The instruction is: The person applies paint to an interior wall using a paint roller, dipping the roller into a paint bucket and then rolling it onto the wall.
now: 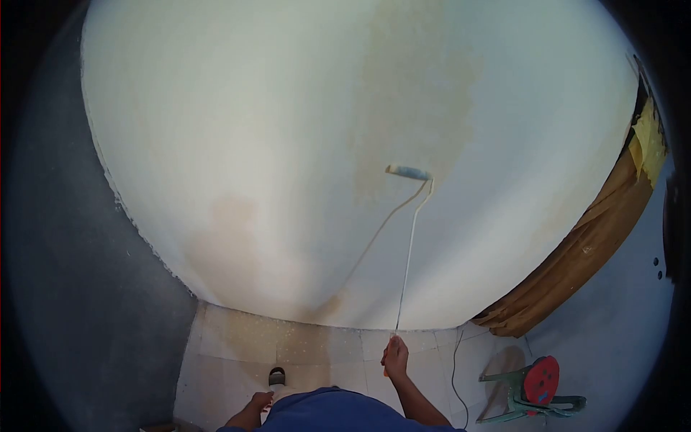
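My right hand is closed around the orange handle of a long-rod paint roller. The roller head lies against the white wall, at the lower end of a darker, damp-looking patch. Its thin metal rod runs from my right hand up to the head. At the lower left, my left hand is low beside my body, near my leg; its fingers are small and partly hidden, so what they hold, if anything, is unclear.
A green chair with a red round seat piece stands at the lower right. A dark cable crosses the tiled floor. Brown sheeting hangs along the right edge. A dark grey wall is at left.
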Tool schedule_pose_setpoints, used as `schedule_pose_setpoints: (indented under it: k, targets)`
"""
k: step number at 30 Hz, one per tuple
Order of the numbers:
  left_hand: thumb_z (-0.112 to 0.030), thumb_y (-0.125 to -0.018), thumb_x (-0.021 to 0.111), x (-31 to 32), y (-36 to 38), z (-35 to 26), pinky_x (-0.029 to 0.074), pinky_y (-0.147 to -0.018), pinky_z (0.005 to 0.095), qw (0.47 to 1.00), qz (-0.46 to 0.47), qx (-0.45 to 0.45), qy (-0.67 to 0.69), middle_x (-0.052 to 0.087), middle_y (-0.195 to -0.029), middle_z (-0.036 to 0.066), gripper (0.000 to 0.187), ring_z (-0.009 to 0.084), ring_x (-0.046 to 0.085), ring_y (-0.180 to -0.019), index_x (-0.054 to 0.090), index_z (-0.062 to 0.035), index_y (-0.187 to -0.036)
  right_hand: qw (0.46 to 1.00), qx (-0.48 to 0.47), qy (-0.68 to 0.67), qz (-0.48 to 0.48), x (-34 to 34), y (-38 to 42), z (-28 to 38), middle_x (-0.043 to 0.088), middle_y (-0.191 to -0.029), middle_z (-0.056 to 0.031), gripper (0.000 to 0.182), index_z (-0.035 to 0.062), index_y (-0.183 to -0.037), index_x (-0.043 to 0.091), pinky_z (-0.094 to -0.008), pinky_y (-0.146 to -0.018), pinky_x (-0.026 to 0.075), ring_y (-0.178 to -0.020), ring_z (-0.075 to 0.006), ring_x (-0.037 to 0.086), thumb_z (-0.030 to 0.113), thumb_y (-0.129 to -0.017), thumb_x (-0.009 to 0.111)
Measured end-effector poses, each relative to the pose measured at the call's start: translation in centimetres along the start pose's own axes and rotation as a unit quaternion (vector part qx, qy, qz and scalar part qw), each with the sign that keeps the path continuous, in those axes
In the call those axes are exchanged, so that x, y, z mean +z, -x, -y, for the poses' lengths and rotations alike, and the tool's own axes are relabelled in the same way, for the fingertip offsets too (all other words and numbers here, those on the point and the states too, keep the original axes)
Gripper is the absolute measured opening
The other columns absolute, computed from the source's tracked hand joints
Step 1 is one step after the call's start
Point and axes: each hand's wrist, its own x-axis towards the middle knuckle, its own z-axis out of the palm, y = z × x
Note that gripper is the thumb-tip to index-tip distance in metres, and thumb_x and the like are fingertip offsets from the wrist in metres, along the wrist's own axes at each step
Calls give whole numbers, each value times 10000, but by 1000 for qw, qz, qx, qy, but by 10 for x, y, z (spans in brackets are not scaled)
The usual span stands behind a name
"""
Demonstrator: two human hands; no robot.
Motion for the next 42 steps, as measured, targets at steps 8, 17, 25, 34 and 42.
schedule_pose_setpoints:
  k: [8, 17, 25, 34, 42]
  targets:
    - [-429, -821, 597, 0, -8, -14, 447, -684, 447, 1000, -3, 12, -28, 602, -859, 92, 376, 252, 583, -715, 620, -64, -911, 1000, 25, -17, 1, -22, 28, -1, 392, -517, -2, 413, 101, -713, 396, -232, -328, 335, -356, -81, 368, 408, -981, 326]
    - [-436, -824, 599, 3, -5, -28, 457, -708, 429, 999, -13, 5, -42, 612, -899, 99, 410, 254, 595, -744, 627, -47, -950, 998, 7, -6, -55, -34, 11, 13, 376, -514, 16, 392, 105, -708, 395, -227, -324, 324, -368, -67, 366, 379, -983, 345]
    - [-442, -830, 588, 2, -17, -14, 453, -720, 445, 999, -7, -12, -42, 615, -932, 106, 422, 267, 602, -780, 621, -43, -963, 997, -22, 29, -62, -37, -20, 73, 381, -511, 11, 416, 102, -707, 394, -228, -331, 317, -370, -73, 371, 409, -981, 337]
    - [-430, -832, 587, 11, -9, -27, 455, -690, 437, 999, -14, 20, -49, 621, -888, 127, 412, 269, 595, -734, 626, -32, -932, 996, -57, 12, -67, -45, -26, 31, 367, -520, 25, 407, 104, -704, 397, -226, -350, 313, -385, -61, 345, 398, -982, 355]
    - [-416, -829, 595, 7, 0, -21, 452, -678, 429, 1000, -16, 8, -23, 611, -841, 112, 385, 260, 586, -702, 627, -36, -881, 998, -2, -31, -48, -26, -6, -14, 381, -503, -2, 446, 101, -699, 392, -240, -318, 335, -349, -85, 373, 445, -975, 325]
